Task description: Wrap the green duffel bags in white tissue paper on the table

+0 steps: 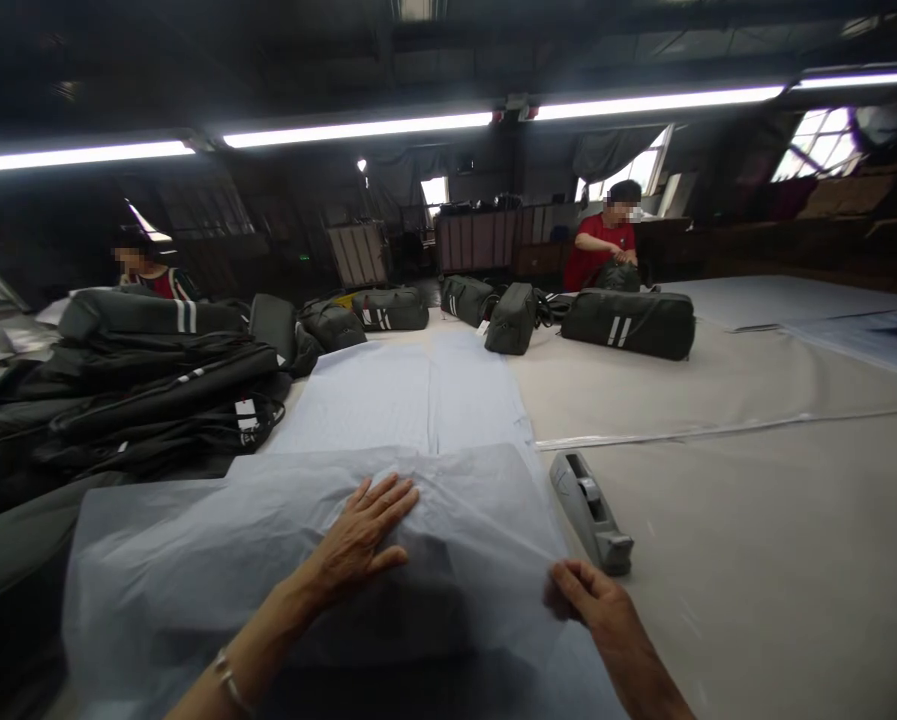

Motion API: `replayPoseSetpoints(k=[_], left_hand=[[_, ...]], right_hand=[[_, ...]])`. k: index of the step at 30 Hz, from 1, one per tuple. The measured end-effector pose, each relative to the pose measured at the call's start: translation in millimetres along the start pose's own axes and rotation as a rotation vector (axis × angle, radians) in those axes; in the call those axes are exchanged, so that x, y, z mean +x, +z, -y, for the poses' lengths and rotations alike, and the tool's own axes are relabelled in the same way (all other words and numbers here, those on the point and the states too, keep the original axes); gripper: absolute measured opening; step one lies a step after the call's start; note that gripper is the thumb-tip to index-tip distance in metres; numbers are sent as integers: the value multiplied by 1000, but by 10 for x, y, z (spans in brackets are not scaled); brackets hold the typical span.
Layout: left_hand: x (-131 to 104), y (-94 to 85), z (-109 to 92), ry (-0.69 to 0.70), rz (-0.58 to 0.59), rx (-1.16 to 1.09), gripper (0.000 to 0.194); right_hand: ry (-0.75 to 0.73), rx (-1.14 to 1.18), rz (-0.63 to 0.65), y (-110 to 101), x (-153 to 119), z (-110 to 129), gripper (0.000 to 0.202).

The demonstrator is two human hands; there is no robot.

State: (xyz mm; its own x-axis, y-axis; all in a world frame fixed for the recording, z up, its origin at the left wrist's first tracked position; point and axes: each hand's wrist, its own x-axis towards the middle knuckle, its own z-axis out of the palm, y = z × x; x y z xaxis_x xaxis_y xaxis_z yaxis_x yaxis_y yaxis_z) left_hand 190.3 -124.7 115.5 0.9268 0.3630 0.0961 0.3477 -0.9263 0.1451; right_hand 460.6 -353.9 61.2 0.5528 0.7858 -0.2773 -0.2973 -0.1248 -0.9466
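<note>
My left hand (369, 530) lies flat with fingers stretched out on a translucent white plastic bag (208, 540). Through the plastic a dark bulky shape shows, its kind blurred by the film. At the bag's right edge my right hand (587, 590) pinches the film between thumb and fingers. Just beyond that hand sits a grey tape dispenser (590, 510) on the table. Under and past the bag runs a layer of white sheets (388, 395).
Dark green bags (140, 380) with white stripes are heaped at the left. More striped bags (632, 325) stand along the far side. A person in a red shirt (598, 250) handles a bag at the back; another person (152, 270) is at the left.
</note>
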Motion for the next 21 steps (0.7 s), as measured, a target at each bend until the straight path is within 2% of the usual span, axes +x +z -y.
replayPoseSetpoints(k=[3,5,7,9,11,13,17,21], left_hand=[[-16,-42,-50,-13,3,2,71],[-18,-67,-73,-19,7,8,70],[-11,-82,-79,-25,11,14,70],[1,-85,-70,-35,13,15,67],[10,-75,-52,-42,5,9,64],[10,-62,-42,-52,-9,-2,60],[-21,-64,-108,-152,-50,-35,64],[-17,-104,-215,-239,-16,-105,63]], right_hand=[[104,41,-26,-268,174,-56,43],[115,3,-115,-570,344,-27,51],[41,-144,-275,-959,554,62,56],[-39,-383,-429,-1344,771,163,51],[-45,-580,-489,-1621,969,210,44],[10,-614,-418,-1744,1139,159,39],[113,-523,-150,-1728,1394,-175,41],[73,-628,-137,-1752,1623,-452,43]])
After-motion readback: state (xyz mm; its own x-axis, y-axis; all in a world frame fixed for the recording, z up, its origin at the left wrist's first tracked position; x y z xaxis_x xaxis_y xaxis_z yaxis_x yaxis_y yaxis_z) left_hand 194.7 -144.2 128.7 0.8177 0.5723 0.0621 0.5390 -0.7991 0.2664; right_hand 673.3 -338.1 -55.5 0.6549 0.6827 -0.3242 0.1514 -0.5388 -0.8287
